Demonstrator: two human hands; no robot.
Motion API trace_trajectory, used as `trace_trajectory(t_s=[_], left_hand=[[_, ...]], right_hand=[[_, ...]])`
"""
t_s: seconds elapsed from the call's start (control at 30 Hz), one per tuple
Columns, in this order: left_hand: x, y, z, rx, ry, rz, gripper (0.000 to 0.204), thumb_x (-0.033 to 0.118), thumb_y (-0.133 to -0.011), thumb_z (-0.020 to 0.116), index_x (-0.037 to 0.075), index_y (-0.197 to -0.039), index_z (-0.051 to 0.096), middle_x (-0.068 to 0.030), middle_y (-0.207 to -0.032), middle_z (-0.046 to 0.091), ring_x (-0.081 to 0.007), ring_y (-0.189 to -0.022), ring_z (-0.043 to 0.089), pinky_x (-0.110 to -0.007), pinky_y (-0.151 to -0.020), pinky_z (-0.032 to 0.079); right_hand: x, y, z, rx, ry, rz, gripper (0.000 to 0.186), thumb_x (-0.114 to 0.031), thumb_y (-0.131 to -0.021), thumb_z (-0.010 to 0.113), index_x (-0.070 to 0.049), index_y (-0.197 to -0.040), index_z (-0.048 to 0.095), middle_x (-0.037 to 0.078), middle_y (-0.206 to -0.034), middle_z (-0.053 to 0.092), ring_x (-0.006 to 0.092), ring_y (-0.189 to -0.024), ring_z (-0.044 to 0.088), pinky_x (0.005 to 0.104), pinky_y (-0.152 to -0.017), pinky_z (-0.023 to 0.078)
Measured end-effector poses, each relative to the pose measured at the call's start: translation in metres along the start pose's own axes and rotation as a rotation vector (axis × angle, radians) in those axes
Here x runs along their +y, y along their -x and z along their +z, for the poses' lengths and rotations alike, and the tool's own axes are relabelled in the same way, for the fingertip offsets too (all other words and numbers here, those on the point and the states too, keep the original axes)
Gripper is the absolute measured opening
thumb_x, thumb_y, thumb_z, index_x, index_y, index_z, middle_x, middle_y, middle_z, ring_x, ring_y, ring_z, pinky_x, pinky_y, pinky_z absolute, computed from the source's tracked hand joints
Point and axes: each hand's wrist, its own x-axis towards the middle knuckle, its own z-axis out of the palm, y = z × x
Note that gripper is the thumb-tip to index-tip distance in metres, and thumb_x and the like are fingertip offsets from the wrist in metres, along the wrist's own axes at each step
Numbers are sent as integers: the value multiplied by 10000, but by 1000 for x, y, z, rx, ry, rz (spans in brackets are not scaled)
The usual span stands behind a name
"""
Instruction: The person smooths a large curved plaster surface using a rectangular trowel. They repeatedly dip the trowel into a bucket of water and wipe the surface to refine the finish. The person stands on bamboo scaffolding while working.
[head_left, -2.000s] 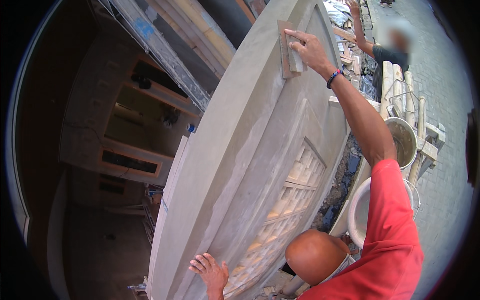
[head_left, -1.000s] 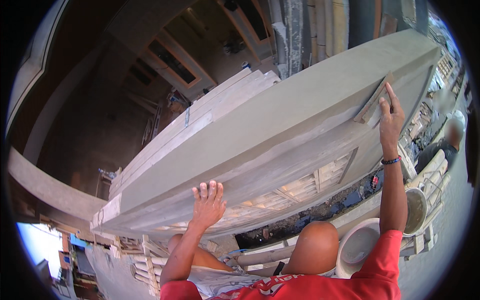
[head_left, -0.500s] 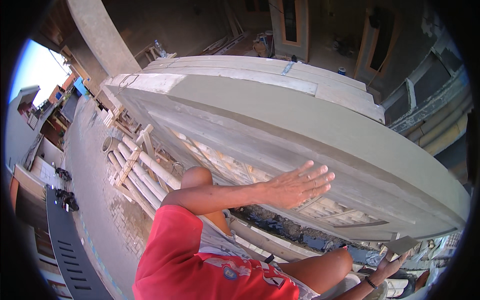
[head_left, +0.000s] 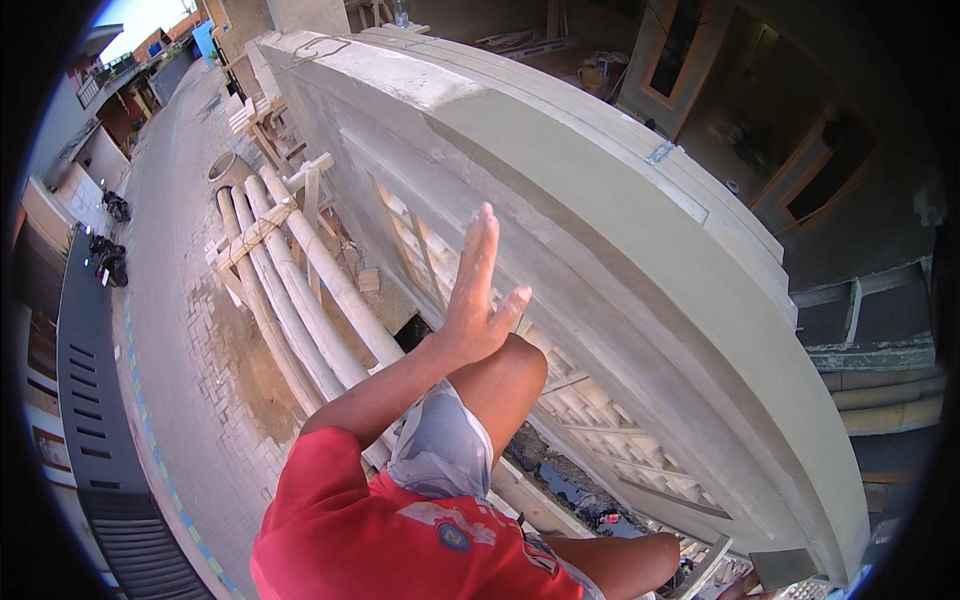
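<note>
My left hand (head_left: 475, 305) is raised in front of the grey plastered face of the curved wall (head_left: 640, 280), its fingers extended and thumb apart, holding nothing; I cannot tell whether it touches the wall. At the lower right edge, my right hand (head_left: 738, 586) is partly visible, gripping a flat grey trowel (head_left: 782, 568) low beside the wall's far end. Below the plastered band, a recessed pale lattice (head_left: 640, 460) runs along the wall.
Lashed bamboo poles (head_left: 285, 295) and a round container (head_left: 228, 168) stand beside the wall on the left. A paved lane (head_left: 170, 290) has parked motorbikes (head_left: 110, 258). A dark building interior (head_left: 760, 110) lies beyond the wall; a drainage trench (head_left: 560, 480) runs below.
My view has swung leftward along the wall toward the lane. My left hand has left the wall's lower moulding and is raised; the trowel has come away from the upper band, down to the lower right.
</note>
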Motion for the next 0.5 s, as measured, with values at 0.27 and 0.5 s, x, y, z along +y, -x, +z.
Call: trace_trajectory(t_s=[0.27,0.5], left_hand=[[-119,-68,50,423,-16,-260,810,562,-1000,214,-10,-1510,-50,-268,-1565,-84,-440,-1449,-84,-554,-1155,0],[-110,-80,73,460,10,-294,816,598,-986,161,24,-1517,-70,-253,-1570,-79,-426,-1453,-89,-614,-1125,-40]], right_hand=[[-60,40,87,-232,78,-155,391,-200,-936,605,-16,-1267,509,100,-1066,626,193,-889,636,308,-755,552],[-87,69,135,-434,85,-177,416,-191,-923,630,-19,-1280,504,98,-1078,626,189,-894,638,302,-751,555]])
